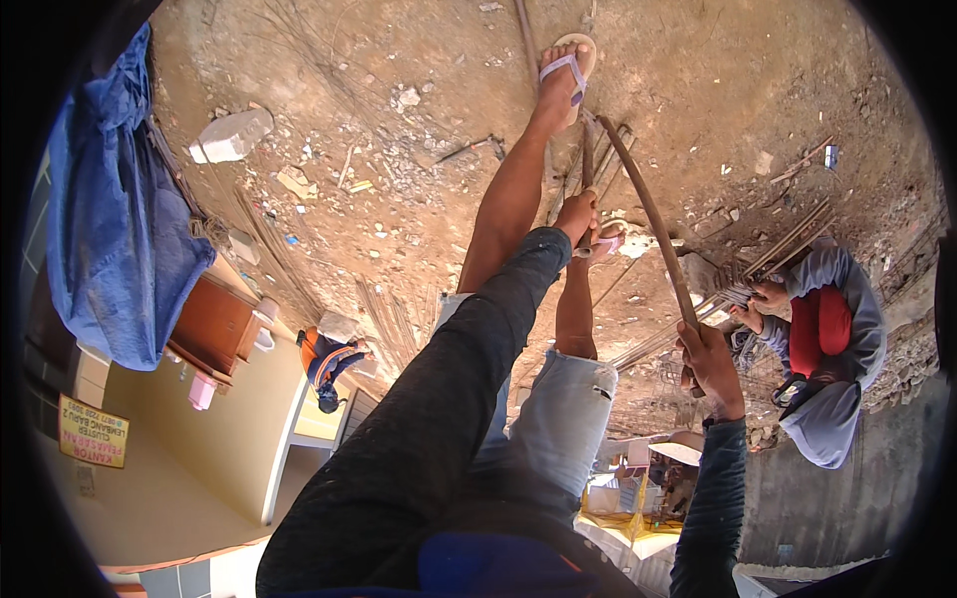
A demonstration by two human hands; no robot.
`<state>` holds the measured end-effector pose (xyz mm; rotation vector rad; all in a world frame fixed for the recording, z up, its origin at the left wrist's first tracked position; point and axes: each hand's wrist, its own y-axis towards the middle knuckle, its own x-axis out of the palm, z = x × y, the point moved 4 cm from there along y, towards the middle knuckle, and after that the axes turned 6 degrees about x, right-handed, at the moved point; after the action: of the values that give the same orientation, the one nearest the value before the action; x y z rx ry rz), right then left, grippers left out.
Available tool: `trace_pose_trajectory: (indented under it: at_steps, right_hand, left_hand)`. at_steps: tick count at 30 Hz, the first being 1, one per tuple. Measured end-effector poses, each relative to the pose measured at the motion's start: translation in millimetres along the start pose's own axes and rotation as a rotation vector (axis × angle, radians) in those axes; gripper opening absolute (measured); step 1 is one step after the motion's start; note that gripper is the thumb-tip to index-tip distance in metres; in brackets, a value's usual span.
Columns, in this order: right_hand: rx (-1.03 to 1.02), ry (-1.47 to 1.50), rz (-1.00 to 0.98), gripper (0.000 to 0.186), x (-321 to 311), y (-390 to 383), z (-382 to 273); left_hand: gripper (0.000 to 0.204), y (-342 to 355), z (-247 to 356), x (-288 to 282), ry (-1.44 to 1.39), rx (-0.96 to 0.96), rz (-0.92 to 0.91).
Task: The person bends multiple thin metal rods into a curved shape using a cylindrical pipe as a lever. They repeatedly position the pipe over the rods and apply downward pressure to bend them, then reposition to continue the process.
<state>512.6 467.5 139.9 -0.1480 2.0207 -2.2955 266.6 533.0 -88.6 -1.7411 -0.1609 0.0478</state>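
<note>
Left hand (pixel 578 216) clenched round the short bar (pixel 587 149), right hand (pixel 712 364) gripping the curved bar (pixel 660 221) near its lower end, both bars' far ends close together, right beside the forward sandal (pixel 589 50)!

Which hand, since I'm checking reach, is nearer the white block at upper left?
Left. In the picture, the left hand sits right of the white block and lower; the right hand is farther right and even lower.

L bar (pixel 587 149) part-hid by L hand (pixel 576 216), R sleeve (pixel 710 498) cropped btm, debris (pixel 407 98) too sm. to ID
</note>
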Motion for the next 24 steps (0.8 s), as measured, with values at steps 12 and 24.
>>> trace_pose_trajectory:
  at_steps: [12, 24]
  right_hand:
    - [0.054, 0.112, -0.115, 0.037, 4.2, -12.5, -28.9]
    - [-0.119, -0.284, -0.203, 0.024, -46.7, -6.3, -51.7]
  left_hand:
    - [0.020, -0.4, 27.4, 29.2, -0.133, -0.048, -0.035]
    - [0.031, 41.8, -9.7, -2.7, 0.515, 0.334, -0.037]
